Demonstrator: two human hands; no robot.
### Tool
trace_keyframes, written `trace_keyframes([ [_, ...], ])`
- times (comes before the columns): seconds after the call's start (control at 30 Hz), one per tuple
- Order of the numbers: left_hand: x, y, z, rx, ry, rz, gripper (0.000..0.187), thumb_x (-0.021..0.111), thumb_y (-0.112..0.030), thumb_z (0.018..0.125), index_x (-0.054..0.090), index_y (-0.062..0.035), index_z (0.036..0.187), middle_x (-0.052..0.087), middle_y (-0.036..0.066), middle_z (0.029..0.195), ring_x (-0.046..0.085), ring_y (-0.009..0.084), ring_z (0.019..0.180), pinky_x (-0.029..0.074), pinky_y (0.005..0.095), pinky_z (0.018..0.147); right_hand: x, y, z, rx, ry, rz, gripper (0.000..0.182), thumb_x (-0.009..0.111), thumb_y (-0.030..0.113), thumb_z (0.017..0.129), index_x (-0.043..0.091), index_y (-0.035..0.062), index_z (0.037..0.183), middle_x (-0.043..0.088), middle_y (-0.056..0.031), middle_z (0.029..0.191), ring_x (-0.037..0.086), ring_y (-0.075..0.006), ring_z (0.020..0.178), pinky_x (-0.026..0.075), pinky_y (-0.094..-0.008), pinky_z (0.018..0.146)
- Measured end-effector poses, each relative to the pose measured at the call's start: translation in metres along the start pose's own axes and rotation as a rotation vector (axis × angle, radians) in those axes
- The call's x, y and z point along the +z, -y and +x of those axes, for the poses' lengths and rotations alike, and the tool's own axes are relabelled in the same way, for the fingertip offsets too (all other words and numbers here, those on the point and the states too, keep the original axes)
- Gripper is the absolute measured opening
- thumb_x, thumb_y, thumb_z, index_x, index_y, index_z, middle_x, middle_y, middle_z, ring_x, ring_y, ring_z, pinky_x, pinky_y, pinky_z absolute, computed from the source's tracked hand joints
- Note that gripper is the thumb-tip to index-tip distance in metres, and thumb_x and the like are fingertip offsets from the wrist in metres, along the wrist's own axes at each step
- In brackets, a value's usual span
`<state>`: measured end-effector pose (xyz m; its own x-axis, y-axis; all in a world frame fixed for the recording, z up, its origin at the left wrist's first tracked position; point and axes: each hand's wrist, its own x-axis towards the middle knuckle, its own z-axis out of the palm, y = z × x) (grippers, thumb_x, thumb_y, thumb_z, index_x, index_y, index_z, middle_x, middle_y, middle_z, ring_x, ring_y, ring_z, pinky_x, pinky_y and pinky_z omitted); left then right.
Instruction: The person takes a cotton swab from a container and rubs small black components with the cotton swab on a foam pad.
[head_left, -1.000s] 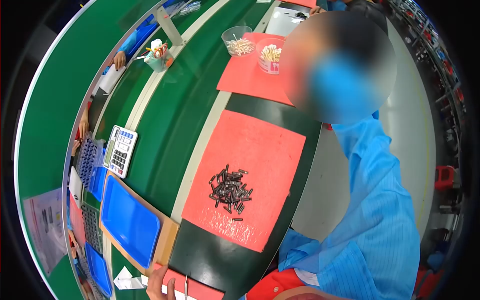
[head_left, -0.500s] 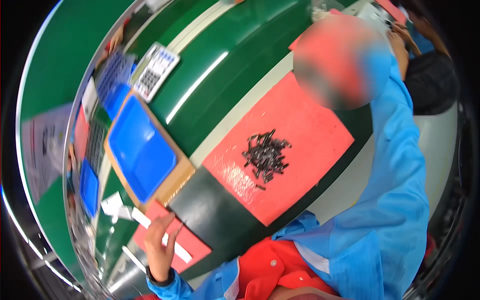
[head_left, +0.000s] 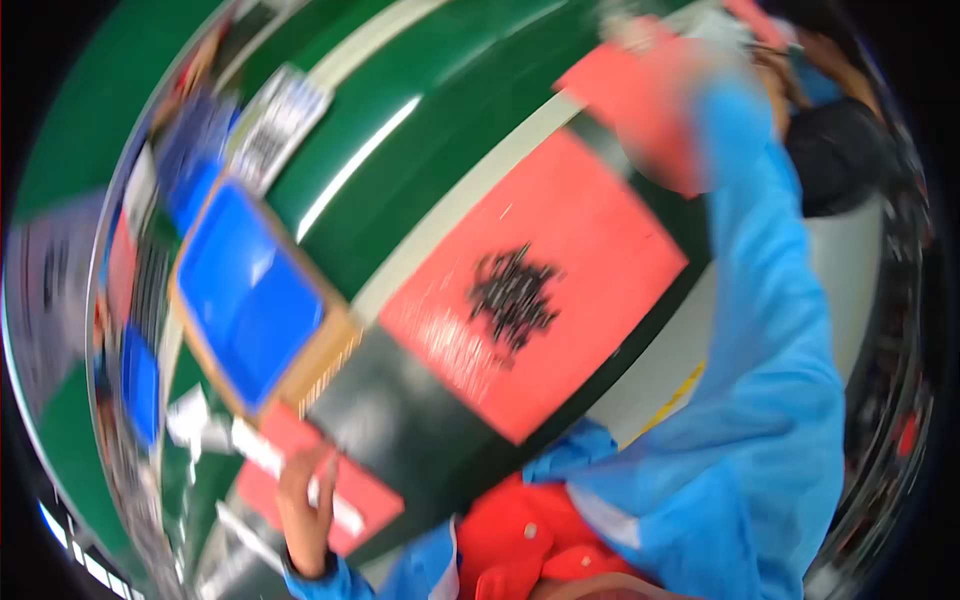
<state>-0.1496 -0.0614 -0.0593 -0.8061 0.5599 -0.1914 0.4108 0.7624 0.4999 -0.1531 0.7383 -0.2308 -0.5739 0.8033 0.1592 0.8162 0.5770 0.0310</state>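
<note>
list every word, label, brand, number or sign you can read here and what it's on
No text is readable.
Calculator: its key markings are too blurred to read.
Hanging sheet at the far left: its print is too blurred to read.

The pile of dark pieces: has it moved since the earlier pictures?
No, not noticeably: the dark pile sits at about the same spot on the large red mat. Both shifted together as the view turned.
</note>
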Motion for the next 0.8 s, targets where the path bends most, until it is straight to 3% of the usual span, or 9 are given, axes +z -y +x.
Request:
trace_keyframes([
  [0.07,0.009,0.023,0.006,0.132,0.000,0.038,0.026,0.065,0.000,0.077,0.064,0.0006,0.102,0.066,0.017,0.101,0.062,0.0324,0.097,0.046,0.0388,0.088,-0.039,0.012,-0.026,0.166,-0.072,0.070,0.024,0.054,0.024,0.084,0.068,0.0050,0.088,0.068,-0.0177,0.090,0.066,-0.0331,0.081,0.052,-0.0406,0.070],
  [0.2,0.009,0.040,0.007,-0.036,0.106,-0.157,0.026,0.054,-0.014,0.090,0.061,-0.0007,0.112,0.059,0.018,0.114,0.055,0.0304,0.109,0.042,0.0391,0.093,-0.066,0.028,-0.055,0.371,-0.187,0.253,0.018,0.059,0.020,0.082,0.069,0.0057,0.083,0.069,-0.0156,0.087,0.067,-0.0325,0.078,0.053,-0.0397,0.067],
  [0.27,0.017,0.061,0.010,-0.290,0.087,-0.631,0.029,0.050,-0.020,0.093,0.059,-0.0028,0.115,0.055,0.016,0.118,0.051,0.0272,0.113,0.041,0.0387,0.094,-0.078,0.036,-0.071,0.330,-0.304,0.378,0.016,0.061,0.020,0.082,0.069,0.0053,0.082,0.069,-0.0150,0.084,0.067,-0.0312,0.076,0.053,-0.0384,0.066],
  [0.37,0.010,0.060,0.014,-0.246,0.142,-0.612,0.037,0.048,-0.030,0.094,0.056,-0.0055,0.120,0.050,0.017,0.123,0.048,0.0283,0.116,0.039,0.0402,0.096,-0.113,0.053,-0.103,0.107,-0.600,0.715,0.019,0.066,0.021,0.079,0.068,0.0024,0.082,0.068,-0.0146,0.070,0.067,-0.0256,0.068,0.053,-0.0333,0.062],
  [0.43,0.007,0.044,0.022,-0.226,0.174,-0.610,0.041,0.047,-0.034,0.094,0.055,-0.0068,0.123,0.048,0.017,0.125,0.046,0.0289,0.117,0.038,0.0409,0.097,-0.147,0.100,-0.171,-0.173,-0.229,1.478,0.016,0.068,0.013,0.081,0.064,-0.0005,0.088,0.067,-0.0097,0.079,0.064,-0.0154,0.064,0.050,-0.0257,0.057],
  [0.5,0.002,-0.008,0.048,0.240,0.082,-0.122,0.028,0.064,0.002,0.076,0.062,0.0033,0.104,0.065,0.017,0.103,0.061,0.0298,0.099,0.046,0.0364,0.087,-0.180,0.145,-0.257,-0.327,0.164,1.692,0.010,0.064,0.008,0.084,0.062,-0.0001,0.089,0.066,-0.0091,0.082,0.065,-0.0163,0.066,0.049,-0.0253,0.056],
  [0.53,0.004,-0.014,0.062,0.385,0.061,-0.150,0.029,0.065,0.001,0.077,0.062,0.0009,0.106,0.066,0.016,0.104,0.062,0.0299,0.101,0.045,0.0375,0.090,-0.193,0.168,-0.290,-0.400,0.411,1.875,0.008,0.064,0.007,0.085,0.062,0.0000,0.089,0.066,-0.0095,0.081,0.065,-0.0159,0.067,0.049,-0.0243,0.055],
  [0.67,0.001,-0.044,0.098,0.474,0.080,-0.359,0.045,0.068,-0.002,0.080,0.054,-0.0010,0.123,0.065,0.013,0.108,0.063,0.0253,0.099,0.047,0.0335,0.088,-0.208,0.238,-0.372,-0.390,0.786,2.010,0.005,0.063,0.004,0.085,0.062,0.0006,0.089,0.065,-0.0099,0.080,0.065,-0.0150,0.069,0.048,-0.0219,0.054],
  [0.8,0.010,-0.029,0.088,0.407,0.050,-0.625,0.041,0.067,-0.005,0.082,0.054,-0.0007,0.121,0.066,0.013,0.099,0.065,0.0199,0.094,0.049,0.0287,0.083,-0.211,0.279,-0.417,-0.553,0.827,1.994,0.004,0.064,0.001,0.084,0.063,0.0014,0.087,0.064,-0.0094,0.085,0.064,-0.0131,0.070,0.047,-0.0204,0.054],
])
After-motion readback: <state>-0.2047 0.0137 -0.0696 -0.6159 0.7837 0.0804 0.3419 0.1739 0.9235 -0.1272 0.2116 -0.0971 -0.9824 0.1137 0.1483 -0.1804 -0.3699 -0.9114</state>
